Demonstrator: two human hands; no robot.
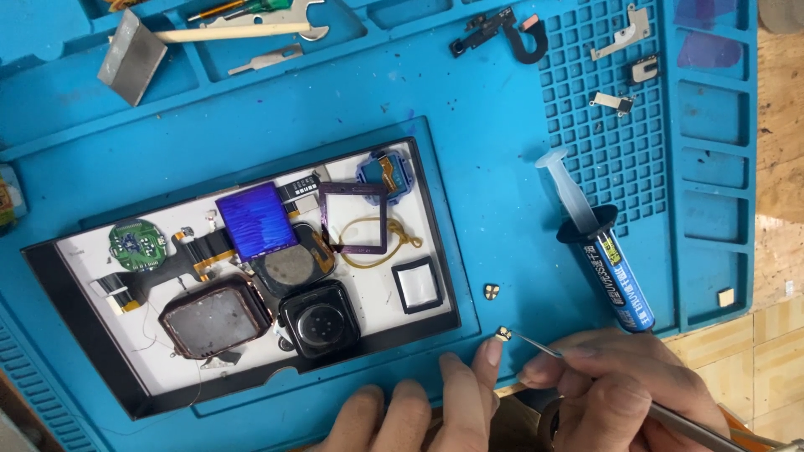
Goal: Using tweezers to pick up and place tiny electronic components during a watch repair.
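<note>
My right hand (615,393) grips a thin metal probe (670,414) whose fine tip touches a tiny gold-edged chip (504,334) on the blue mat (494,167). My left hand (419,410) rests at the mat's front edge, its index fingertip pressed against the near side of that chip. A second small chip (492,291) lies just beyond it. A blue syringe tube (605,251) with a clear plunger lies to the right of both chips.
A black-rimmed white tray (92,238) holds smartwatch parts: a black watch body (319,320), a brown case (214,316), a blue screen (255,220), a green round board (136,244). A scraper (131,57), hand tools and small metal brackets (624,33) lie at the mat's far side.
</note>
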